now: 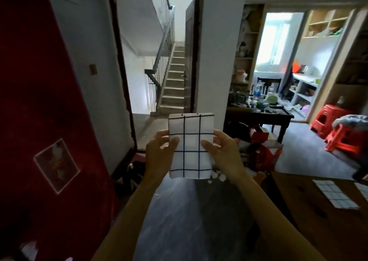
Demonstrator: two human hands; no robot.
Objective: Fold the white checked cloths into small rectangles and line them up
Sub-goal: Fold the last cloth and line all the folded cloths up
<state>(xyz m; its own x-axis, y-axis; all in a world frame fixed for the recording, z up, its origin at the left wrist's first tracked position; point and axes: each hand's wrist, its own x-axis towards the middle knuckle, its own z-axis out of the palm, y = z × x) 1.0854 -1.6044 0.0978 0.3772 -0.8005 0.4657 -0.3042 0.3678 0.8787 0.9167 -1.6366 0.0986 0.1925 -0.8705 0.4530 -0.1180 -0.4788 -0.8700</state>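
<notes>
1. Room: dim, an open doorway to stairs ahead, a wooden table at my lower right
2. Folded cloth: held upright in the air before me, clear of any surface, likely to check its edges square
3. My left hand pinches its left edge, thumb closed on the front; my right hand pinches the right edge likewise
4. Finished cloth lies flat on the table, well apart; I judge this one belongs beside it
</notes>
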